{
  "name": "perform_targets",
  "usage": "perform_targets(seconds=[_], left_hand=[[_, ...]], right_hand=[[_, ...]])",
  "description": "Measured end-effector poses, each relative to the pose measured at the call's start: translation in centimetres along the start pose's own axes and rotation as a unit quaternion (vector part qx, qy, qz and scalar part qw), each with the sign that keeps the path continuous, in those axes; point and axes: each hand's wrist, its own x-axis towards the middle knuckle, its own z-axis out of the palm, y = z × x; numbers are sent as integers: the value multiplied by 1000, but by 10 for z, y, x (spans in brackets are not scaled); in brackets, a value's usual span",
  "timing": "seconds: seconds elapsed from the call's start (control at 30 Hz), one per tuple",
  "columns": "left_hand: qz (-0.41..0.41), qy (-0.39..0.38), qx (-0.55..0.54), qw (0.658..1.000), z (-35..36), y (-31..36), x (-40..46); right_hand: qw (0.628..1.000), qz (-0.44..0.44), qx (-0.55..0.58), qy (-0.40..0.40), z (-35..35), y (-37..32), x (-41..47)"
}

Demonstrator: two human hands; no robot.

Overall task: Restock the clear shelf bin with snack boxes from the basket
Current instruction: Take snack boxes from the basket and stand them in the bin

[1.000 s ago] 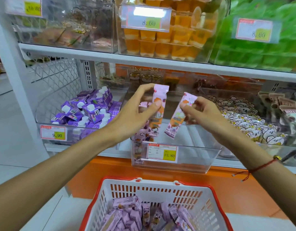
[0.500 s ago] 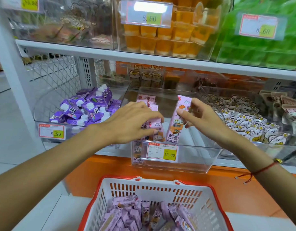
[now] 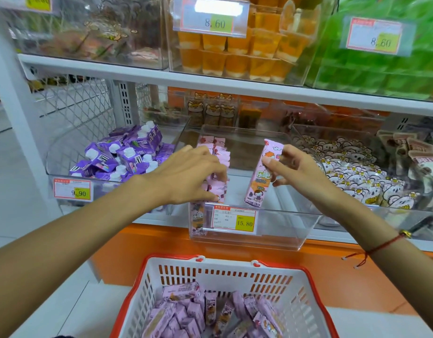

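Head view looks down past both forearms into the bin (image 3: pixel 283 230), the clear one with the 15.80 tag on its front wall. Right hand (image 3: pixel 299 170) pinches one box (image 3: pixel 260 174) between thumb and fingertips near its upper half; the box stands almost upright, long axis vertical with its top leaning slightly right, its lower end down inside the bin. It lies just left of that hand's palm, on the thumb side.

Left hand (image 3: pixel 191 176) is curled over the row (image 3: pixel 217 172) of boxes already standing at the bin's left side, fingertips pressing on their tops. Between row and held box is a gap of bare bin floor, so the coming move looks like a short shift leftward to stand the box against the row. The right hand is the nearer one for that.

More boxes lie jumbled in the basket (image 3: pixel 305 284) below, well apart from both hands.
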Motion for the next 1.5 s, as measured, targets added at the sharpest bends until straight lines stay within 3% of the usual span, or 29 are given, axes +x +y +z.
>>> perform_targets(seconds=[0.3,0.4,0.47,0.57,0.67,0.77,1.03,1.2,1.37,1.5], left_hand=[[-8,76,-12,997,7,1,-20],[-81,191,-80,975,13,6,-35],[-170,252,-180,936,17,8,-43],[-284,205,-370,860,27,11,-50],[-286,140,-532,785,35,18,-48],[-268,125,-563,772,34,21,-46],[-296,116,-570,757,36,12,-43],[-349,127,-545,752,31,11,-34],[-352,170,-517,761,31,4,-19],[-363,182,-519,752,39,-2,-13]], right_hand=[[999,-46,11,20,12,-16,1],[999,-10,5,47,10,-15,8],[999,25,-33,31,7,-12,11],[995,32,-89,-31,12,-6,8],[986,21,-124,-113,32,-2,1],[961,28,-158,-224,43,4,1],[954,99,-121,-256,38,0,6],[974,91,-78,-194,20,-9,10],[990,124,-31,-55,0,2,51],[985,141,-85,43,12,36,113]])
